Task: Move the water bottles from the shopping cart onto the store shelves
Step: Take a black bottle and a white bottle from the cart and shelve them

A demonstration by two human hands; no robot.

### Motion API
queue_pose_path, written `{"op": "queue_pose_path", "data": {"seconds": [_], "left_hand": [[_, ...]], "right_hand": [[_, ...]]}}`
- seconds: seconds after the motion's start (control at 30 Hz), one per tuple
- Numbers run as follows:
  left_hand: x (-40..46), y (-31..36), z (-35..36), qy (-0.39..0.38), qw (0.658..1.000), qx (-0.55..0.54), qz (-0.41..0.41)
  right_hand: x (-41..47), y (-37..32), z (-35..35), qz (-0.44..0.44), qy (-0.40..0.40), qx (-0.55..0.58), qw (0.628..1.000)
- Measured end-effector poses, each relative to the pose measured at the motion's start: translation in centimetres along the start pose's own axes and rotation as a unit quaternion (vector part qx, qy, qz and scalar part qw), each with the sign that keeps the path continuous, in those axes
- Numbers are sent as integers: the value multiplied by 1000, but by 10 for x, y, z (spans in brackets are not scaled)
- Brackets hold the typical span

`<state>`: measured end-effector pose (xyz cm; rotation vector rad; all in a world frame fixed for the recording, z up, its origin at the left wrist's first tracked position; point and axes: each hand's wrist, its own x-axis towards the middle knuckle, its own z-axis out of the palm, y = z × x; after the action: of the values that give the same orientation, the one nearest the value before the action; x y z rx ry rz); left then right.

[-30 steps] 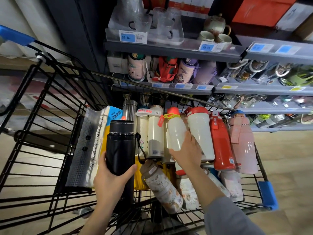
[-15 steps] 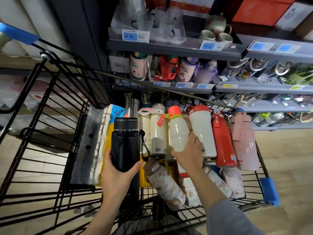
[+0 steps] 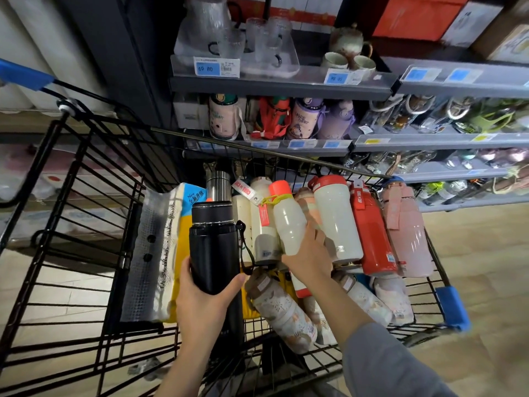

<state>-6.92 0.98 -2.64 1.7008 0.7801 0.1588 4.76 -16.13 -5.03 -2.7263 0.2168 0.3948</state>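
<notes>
Over the cart (image 3: 86, 173), left hand (image 3: 200, 308) grips one black bottle (image 3: 213, 247), right hand (image 3: 310, 253) one white bottle (image 3: 289, 224)

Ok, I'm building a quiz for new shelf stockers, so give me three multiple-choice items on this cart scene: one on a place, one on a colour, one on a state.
1. Where is the tall black steel flask?
A. on a shelf
B. in the left hand, over the black wire shopping cart
C. on the floor

2. What colour is the cap of the white plastic bottle that the right hand grips?
A. orange-red
B. blue
C. black

3. How is the left hand?
A. flat and empty
B. pointing at a shelf
C. curled round the flask

Answers: B, the flask sits in the left hand above the cart's wires. A, the cap is orange-red. C, fingers and thumb wrap the flask's lower body.
</notes>
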Motion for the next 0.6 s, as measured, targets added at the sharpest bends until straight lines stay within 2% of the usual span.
{"op": "queue_pose_path", "data": {"seconds": [0.23,0.37,0.47,0.6], "left_hand": [[-2,1,2,-13,1000,-4,1],[-5,0,1,-25,1000,3,5],[-6,2,-2,-25,999,14,15],[-12,13,3,-17,999,21,31]], "right_hand": [[7,-1,-7,16,-31,132,991],[5,-4,-10,60,-66,129,988],[-12,0,-22,58,-52,140,987],[-36,17,-52,14,-5,165,986]]}}
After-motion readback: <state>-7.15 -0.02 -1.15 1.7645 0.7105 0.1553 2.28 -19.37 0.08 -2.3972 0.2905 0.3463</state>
